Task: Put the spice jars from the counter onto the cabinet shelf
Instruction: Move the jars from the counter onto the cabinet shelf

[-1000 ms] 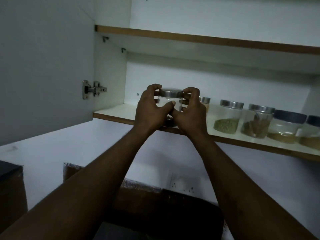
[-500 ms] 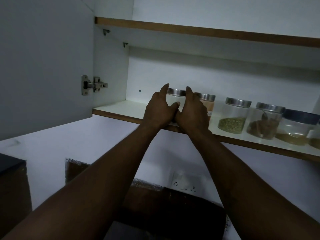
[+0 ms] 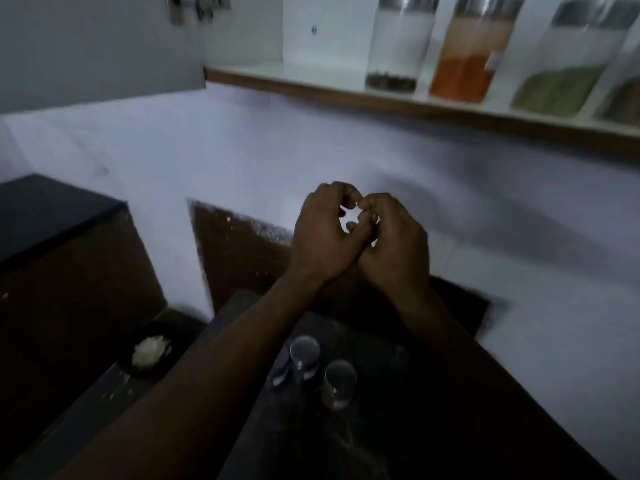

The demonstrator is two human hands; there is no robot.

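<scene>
Two spice jars stand on the dark counter just below our hands; four more sit on the cabinet shelf above them. Our left hand and right hand touch, fingers curled, holding nothing.
</scene>
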